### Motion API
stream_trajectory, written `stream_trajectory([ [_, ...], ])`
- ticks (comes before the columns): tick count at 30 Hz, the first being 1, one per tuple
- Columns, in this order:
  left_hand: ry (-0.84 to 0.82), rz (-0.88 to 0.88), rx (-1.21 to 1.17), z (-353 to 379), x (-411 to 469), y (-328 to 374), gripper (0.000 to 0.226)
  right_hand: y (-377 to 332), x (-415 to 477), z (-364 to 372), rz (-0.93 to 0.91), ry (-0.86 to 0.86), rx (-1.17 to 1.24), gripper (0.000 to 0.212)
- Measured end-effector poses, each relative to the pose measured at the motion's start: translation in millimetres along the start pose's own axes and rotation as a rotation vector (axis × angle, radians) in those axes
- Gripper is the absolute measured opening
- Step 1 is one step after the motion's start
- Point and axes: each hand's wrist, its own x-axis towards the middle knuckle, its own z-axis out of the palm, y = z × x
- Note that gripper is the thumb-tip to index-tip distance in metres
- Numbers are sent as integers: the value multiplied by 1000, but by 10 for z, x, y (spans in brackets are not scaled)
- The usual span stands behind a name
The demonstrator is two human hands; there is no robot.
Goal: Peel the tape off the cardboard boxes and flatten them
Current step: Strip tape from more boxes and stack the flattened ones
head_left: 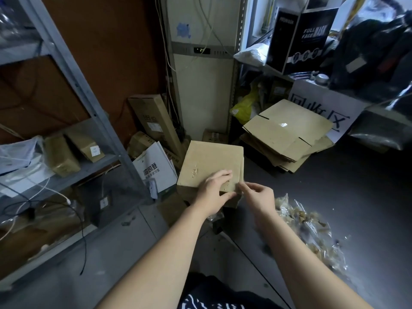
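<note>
Two hands show in the near middle, the left hand (214, 192) and the right hand (259, 198), both on one unflattened cardboard box (211, 161). Far right lies one stack of flattened boxes (287, 128), its sheets too close-packed to count, and near right one heap of crumpled clear tape (312, 230). The left shelf (104, 160) carries two small brown cartons, the left carton (61, 156) and the right carton (85, 142); farther back are one long carton (153, 121), one white paper bag (156, 168) and one yellow bag (243, 108).
</note>
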Motion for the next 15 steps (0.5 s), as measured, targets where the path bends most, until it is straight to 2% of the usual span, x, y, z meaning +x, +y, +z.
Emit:
stream_trajectory([
  [6,8,-14,-4,-6,-27,9,63,0,5,94,-35,91,48,10],
  [15,-18,-18,15,7,51,13,61,57,-70,110,-272,128,-26,12],
])
